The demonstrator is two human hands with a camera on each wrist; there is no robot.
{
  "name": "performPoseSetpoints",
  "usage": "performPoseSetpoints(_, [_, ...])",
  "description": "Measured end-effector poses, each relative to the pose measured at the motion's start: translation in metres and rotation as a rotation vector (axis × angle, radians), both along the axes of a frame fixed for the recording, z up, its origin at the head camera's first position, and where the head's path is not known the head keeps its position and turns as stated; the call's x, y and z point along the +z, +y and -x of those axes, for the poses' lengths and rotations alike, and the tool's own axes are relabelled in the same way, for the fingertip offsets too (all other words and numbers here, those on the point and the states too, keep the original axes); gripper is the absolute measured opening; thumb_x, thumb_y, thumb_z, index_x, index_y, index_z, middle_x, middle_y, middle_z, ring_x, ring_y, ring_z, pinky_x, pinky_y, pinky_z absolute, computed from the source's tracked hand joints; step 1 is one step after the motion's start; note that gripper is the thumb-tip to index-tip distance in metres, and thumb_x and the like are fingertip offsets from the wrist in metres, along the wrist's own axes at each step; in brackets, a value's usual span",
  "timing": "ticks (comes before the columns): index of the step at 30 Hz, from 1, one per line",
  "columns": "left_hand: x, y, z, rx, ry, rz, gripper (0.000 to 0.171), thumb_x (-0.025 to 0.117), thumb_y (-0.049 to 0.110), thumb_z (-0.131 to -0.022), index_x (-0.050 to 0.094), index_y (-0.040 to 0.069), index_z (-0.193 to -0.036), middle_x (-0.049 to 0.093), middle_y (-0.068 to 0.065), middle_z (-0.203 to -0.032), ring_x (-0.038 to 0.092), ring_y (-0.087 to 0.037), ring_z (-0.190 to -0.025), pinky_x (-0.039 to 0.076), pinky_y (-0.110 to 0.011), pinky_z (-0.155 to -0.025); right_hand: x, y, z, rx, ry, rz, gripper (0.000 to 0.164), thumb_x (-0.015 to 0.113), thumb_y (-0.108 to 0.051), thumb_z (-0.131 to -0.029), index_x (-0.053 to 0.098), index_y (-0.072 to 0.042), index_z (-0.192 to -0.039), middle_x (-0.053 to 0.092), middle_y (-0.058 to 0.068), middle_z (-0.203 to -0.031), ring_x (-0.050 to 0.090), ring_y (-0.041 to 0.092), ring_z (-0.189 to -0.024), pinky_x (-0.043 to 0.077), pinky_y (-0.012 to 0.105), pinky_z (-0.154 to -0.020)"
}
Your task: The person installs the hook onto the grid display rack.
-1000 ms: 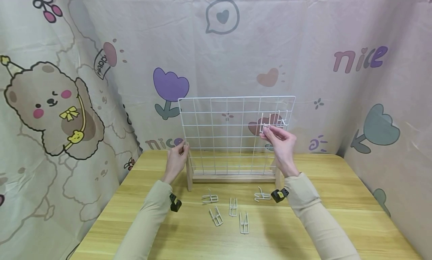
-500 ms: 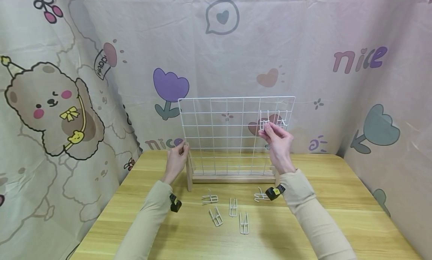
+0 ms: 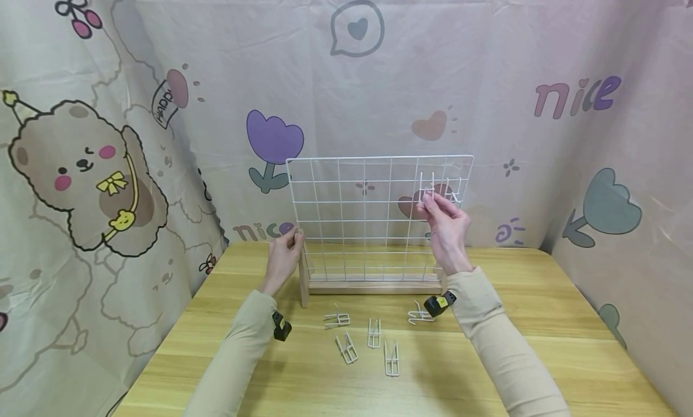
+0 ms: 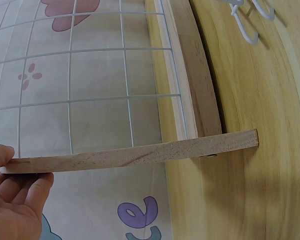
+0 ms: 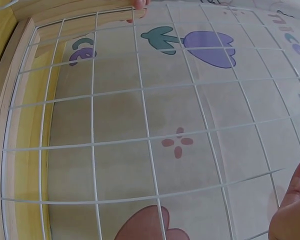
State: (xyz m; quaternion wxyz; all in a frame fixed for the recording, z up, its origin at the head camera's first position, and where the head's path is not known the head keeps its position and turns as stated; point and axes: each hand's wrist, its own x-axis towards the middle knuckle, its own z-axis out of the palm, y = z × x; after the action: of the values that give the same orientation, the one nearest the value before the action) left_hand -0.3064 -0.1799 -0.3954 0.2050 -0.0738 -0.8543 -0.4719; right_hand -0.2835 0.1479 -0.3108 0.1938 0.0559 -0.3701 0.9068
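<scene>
A white wire grid panel (image 3: 352,220) stands upright in a pale wooden stand (image 3: 373,288). My left hand (image 3: 284,253) pinches the stand's left side post (image 4: 125,156) between thumb and fingers near its top. At the panel's upper right, my right hand (image 3: 448,229) pinches a white double-pronged wire hook (image 3: 433,181), its two prongs pointing up. The fingers cover the hook's lower part; I cannot tell whether it is seated on the grid. Just right of it, another white hook (image 3: 455,195) is on the panel. In the right wrist view only part of the right hand (image 5: 292,207) shows, at the edge.
Several similar white wire hooks lie on the wooden table (image 3: 541,345) before the stand, among them a front hook (image 3: 392,359), a left hook (image 3: 338,319) and a right hook (image 3: 420,314) close to the right wrist camera (image 3: 440,304). A printed curtain (image 3: 357,86) hangs behind.
My right hand has shifted slightly left and up with the hook, whose prongs now reach higher against the grid. The left hand has stayed on the post.
</scene>
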Motion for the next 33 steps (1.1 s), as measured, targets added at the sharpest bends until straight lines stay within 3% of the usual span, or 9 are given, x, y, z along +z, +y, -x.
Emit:
performPoseSetpoints(15, [0.0002, 0.0003, -0.0007, 0.002, 0.007, -0.004, 0.044, 0.053, 0.016, -0.104, 0.050, -0.010, -0.140, 0.065, -0.029, -0.127, 0.067, -0.040, -0.118, 0.057, -0.044, -0.100, -0.0008, 0.0020, 0.0045, 0.035, -0.005, 0.042, 0.018, 0.065, 0.012, -0.088, 0.077, -0.001, -0.087, 0.078, 0.012, -0.085, 0.074, 0.016, -0.065, 0.064, 0.022, -0.067])
performPoseSetpoints(33, [-0.0005, 0.0003, -0.0003, 0.004, 0.009, 0.016, 0.044, 0.052, 0.015, -0.104, 0.049, -0.010, -0.140, 0.066, -0.029, -0.126, 0.067, -0.040, -0.117, 0.056, -0.046, -0.101, -0.0071, 0.0051, 0.0041, 0.062, -0.038, 0.030, 0.019, 0.065, 0.010, -0.089, 0.077, -0.004, -0.086, 0.078, 0.011, -0.085, 0.074, 0.016, -0.066, 0.064, 0.022, -0.068])
